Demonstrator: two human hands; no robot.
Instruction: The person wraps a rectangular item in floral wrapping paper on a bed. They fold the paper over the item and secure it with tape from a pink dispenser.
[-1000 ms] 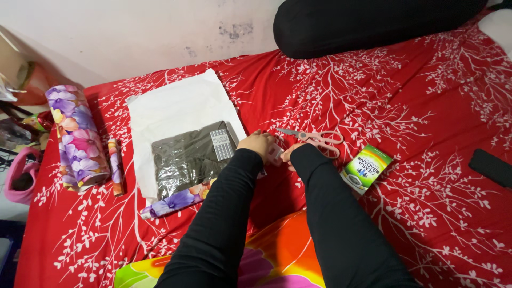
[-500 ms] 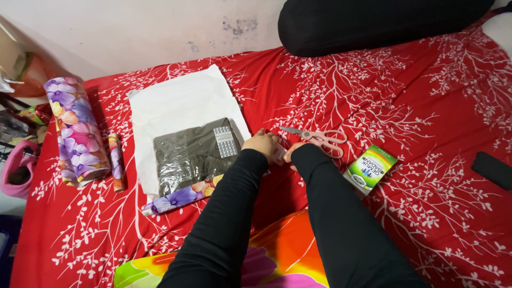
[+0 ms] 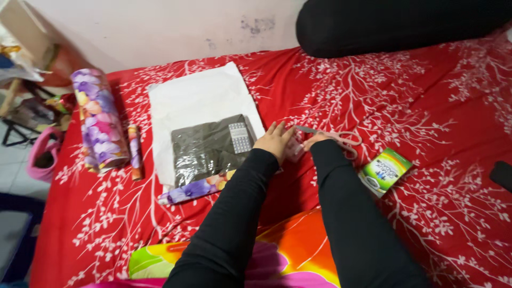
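My left hand (image 3: pixel 274 140) and my right hand (image 3: pixel 315 140) meet over the red bedsheet (image 3: pixel 426 106), both in black sleeves. Between them they hold a small clear plastic object (image 3: pixel 294 150); what it is cannot be made out. The left fingers are slightly spread on it, and the right hand is mostly hidden by its sleeve. Just left lies a dark folded garment in a clear bag (image 3: pixel 208 152) on a white paper sheet (image 3: pixel 197 98). Pink-handled scissors (image 3: pixel 342 141) lie just beyond the right hand.
A green box (image 3: pixel 385 171) lies right of the scissors. A big floral paper roll (image 3: pixel 100 120), a thin roll (image 3: pixel 134 152) and a floral strip (image 3: pixel 194 189) lie at left. A black bolster (image 3: pixel 400 24) is at the back, a dark flat object (image 3: pixel 502 175) at the right edge, a bright cushion (image 3: pixel 285 248) near me.
The view has swung left, so everything sits further right in frame. My left fingers have spread a little over the small clear object; the hands stay together.
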